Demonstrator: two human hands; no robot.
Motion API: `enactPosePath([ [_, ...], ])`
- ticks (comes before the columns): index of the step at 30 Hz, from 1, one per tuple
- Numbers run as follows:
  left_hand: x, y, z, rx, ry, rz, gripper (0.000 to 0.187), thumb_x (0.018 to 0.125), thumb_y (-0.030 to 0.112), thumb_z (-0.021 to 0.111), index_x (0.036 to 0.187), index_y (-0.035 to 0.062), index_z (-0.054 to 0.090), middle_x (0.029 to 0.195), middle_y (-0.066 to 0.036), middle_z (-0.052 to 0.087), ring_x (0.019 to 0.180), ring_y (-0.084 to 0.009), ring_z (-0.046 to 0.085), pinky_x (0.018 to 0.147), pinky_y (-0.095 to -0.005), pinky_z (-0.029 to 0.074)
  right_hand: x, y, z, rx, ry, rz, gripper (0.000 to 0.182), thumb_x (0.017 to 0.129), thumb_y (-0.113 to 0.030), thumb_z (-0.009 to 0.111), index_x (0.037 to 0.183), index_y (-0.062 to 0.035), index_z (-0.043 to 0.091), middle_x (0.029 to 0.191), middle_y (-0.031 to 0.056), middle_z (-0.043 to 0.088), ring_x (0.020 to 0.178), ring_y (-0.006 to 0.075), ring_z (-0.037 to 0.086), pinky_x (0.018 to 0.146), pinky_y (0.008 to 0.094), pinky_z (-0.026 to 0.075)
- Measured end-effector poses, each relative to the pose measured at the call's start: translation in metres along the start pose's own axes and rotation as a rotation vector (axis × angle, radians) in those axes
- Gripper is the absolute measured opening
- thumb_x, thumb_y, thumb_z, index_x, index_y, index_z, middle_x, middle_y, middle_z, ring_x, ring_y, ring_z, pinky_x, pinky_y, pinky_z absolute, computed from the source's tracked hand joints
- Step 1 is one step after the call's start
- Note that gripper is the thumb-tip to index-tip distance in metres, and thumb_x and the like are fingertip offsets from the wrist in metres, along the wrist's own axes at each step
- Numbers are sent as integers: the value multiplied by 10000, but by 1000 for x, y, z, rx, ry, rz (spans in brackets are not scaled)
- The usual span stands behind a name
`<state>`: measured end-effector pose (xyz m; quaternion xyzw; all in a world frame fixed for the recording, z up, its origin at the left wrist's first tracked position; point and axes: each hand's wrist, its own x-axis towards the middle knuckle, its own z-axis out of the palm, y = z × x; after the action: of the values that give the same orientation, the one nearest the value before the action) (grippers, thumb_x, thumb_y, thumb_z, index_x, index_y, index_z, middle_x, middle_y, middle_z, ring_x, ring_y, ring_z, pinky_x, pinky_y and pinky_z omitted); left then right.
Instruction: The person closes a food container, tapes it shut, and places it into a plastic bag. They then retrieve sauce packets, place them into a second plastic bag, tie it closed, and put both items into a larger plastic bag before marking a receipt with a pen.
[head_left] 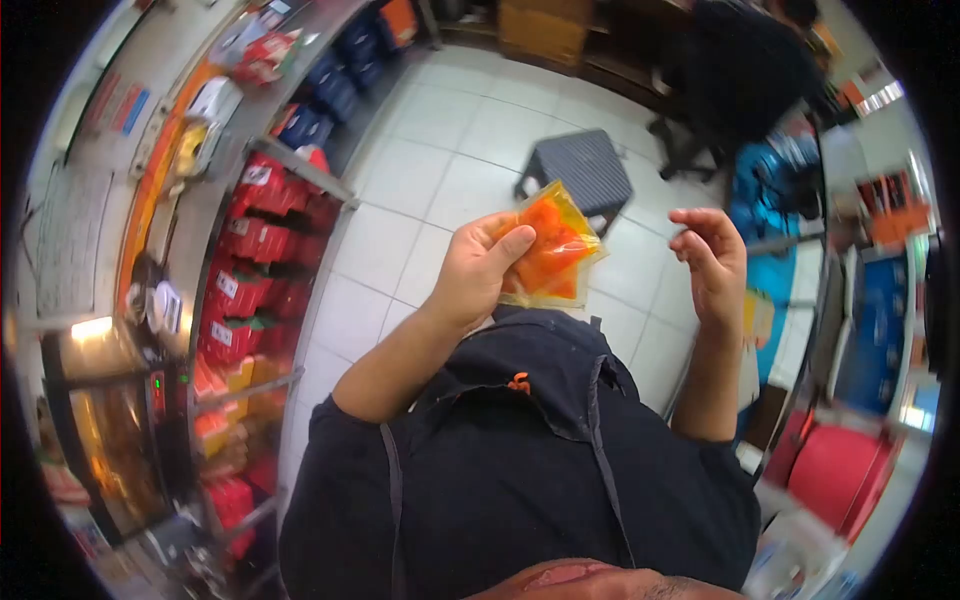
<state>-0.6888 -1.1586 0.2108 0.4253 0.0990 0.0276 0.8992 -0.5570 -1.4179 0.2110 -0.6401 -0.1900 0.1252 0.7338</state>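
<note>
My left hand grips a clear plastic pouch with orange and yellow contents, thumb on its near face. The pouch is held up in front of my dark apron, its sealed edges showing on the top and right. What exactly is inside cannot be made out. To the right, apart from the pouch, my right hand is raised with its fingers bent and separated, and nothing shows in it.
A dark grey plastic stool stands on the white tiled floor ahead. Red bins fill a metal rack on the left, beside a glass-fronted warmer. An office chair stands at the upper right; a red round container sits lower right.
</note>
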Motion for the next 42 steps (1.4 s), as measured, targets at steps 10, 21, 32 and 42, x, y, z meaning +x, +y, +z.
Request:
enactPosePath([
  [10,121,148,-266,-138,581,366,248,902,144,626,1101,-2,601,1045,-91,662,923,-199,669,807,-332,551,343,196,182,-93,-292,417,153,878,-104,635,1029,-93,618,930,19,661,744,87,576,620,224,433],
  [21,416,483,-690,454,1155,575,187,853,159,598,930,-7,639,856,-72,646,793,-159,649,713,-308,522,500,399,299,-601,-828,539,440,950,-272,559,1307,-14,545,1231,119,623,1102,209,586,965,342,446],
  [32,574,596,-815,1185,1671,-67,401,813,402,628,895,25,736,947,-234,694,907,-347,683,789,-417,529,685,431,242,-265,-112,970,356,972,-273,547,1240,-39,543,1077,107,658,902,196,634,702,293,478],
  [42,671,620,-814,1263,1934,-295,378,802,430,643,933,88,735,980,-221,696,897,-316,691,818,-387,541,1052,488,279,-516,-466,797,156,933,-121,560,1067,-67,622,895,1,643,686,86,575,553,225,421],
])
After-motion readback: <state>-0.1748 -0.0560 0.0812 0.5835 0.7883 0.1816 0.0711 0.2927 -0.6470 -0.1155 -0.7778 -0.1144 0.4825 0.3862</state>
